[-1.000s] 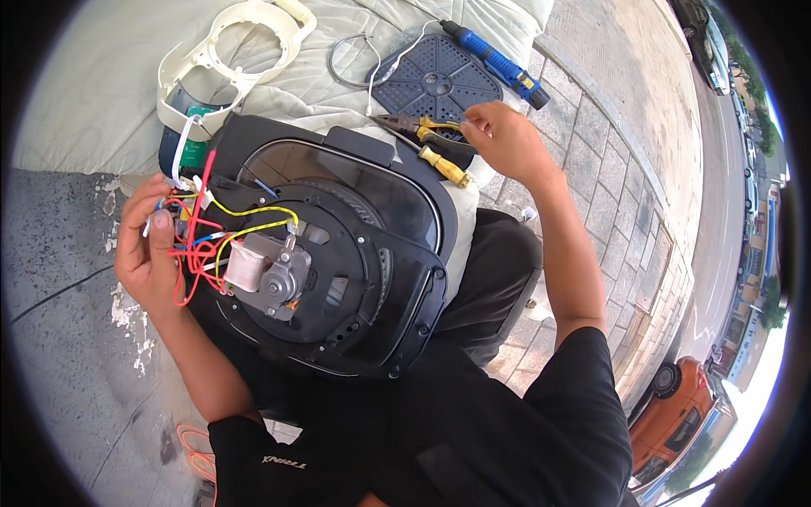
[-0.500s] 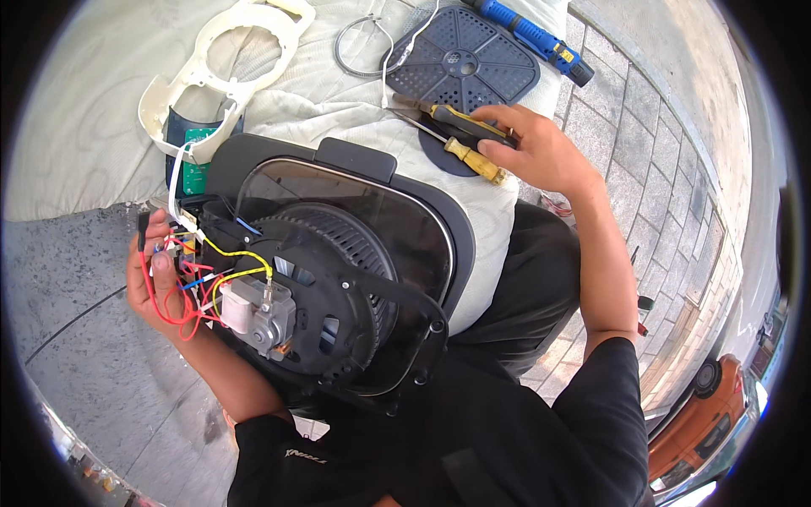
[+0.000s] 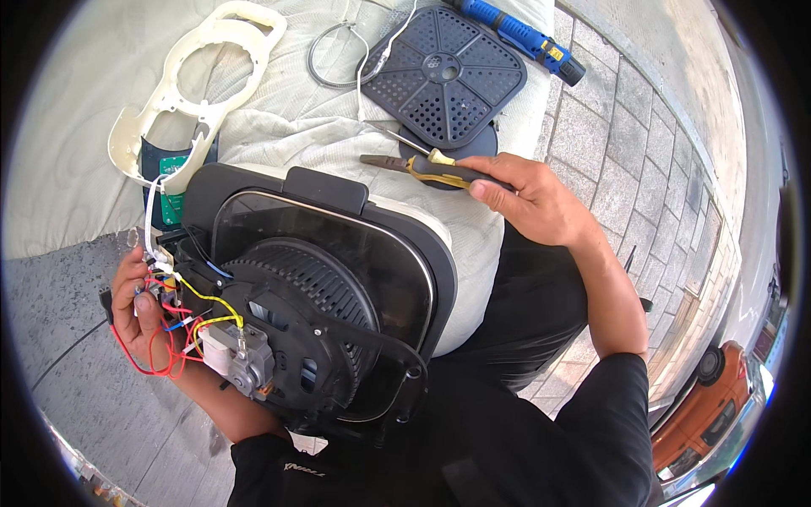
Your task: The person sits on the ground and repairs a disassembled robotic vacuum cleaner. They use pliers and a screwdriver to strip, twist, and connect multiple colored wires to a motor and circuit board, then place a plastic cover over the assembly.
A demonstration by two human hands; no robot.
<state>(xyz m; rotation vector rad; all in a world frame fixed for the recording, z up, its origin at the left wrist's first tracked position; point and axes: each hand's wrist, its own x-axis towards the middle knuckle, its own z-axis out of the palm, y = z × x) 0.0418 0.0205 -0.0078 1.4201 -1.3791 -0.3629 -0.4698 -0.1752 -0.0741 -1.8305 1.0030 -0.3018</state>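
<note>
A black appliance body (image 3: 397, 253) with a glassy panel, a round fan housing and a small motor (image 3: 235, 359) rests on my lap and the padded cloth. My left hand (image 3: 135, 313) is closed on a bundle of coloured wires (image 3: 173, 313) at its left side. My right hand (image 3: 532, 203) grips yellow-and-dark pliers (image 3: 418, 167), jaws pointing left. A yellow-handled screwdriver (image 3: 441, 158) lies behind them on a dark round piece. A cream plastic frame (image 3: 211, 108) with a green circuit board (image 3: 171, 194) sits at the upper left, joined by a white cable to the wiring.
On the padded cloth (image 3: 287, 135) are a dark perforated tray (image 3: 397, 76), wire loops and a blue power tool (image 3: 515, 29) near the edge. Paving (image 3: 625, 169) runs along the right; an orange car (image 3: 701, 406) stands beyond. Grey concrete (image 3: 59, 313) lies at left.
My right hand has closed round the pliers, lifting and turning them level with jaws leftward. My left hand, wires and appliance appear lower in view; the camera's view has shifted too.
</note>
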